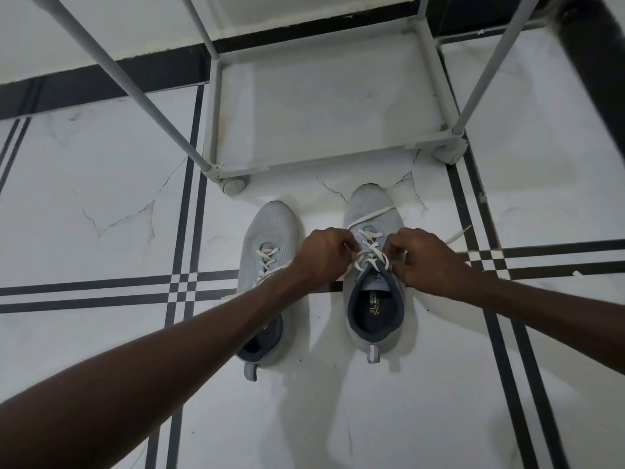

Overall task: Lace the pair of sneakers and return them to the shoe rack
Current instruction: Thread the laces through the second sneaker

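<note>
Floor: white marble-look tiles, thin grey veins. Paired dark stripes cross floor left to right; other paired stripes run front to back, making small check pattern at crossings. Crack lines in tile at left, more cracks near centre top. Wide black band along foot of wall. White wall above band. Dark vertical object at top right corner, blurred, cannot identify.
</note>
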`<state>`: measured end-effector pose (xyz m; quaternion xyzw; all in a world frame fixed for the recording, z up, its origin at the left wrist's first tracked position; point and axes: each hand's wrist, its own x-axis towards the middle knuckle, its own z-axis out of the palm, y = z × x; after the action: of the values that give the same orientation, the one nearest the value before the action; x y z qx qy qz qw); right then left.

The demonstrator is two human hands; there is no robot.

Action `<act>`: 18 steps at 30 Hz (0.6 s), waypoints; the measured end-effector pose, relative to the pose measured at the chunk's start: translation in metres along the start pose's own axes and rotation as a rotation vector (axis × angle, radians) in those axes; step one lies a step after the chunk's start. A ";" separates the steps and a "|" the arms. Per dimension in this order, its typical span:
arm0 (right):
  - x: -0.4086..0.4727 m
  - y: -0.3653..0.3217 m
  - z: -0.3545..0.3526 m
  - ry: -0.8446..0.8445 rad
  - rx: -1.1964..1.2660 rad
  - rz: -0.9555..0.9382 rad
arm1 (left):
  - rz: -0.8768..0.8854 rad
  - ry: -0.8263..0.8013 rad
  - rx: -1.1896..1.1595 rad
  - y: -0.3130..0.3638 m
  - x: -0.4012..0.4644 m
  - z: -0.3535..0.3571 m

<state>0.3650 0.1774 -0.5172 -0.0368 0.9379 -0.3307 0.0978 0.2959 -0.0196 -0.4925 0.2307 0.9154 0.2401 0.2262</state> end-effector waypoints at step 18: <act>-0.007 0.050 -0.042 -0.257 -0.538 -0.020 | 0.298 -0.270 0.238 -0.032 -0.013 -0.016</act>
<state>0.3627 0.2433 -0.5155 -0.1121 0.9715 -0.0639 0.1990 0.2877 -0.0568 -0.4934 0.4183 0.8546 0.1284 0.2797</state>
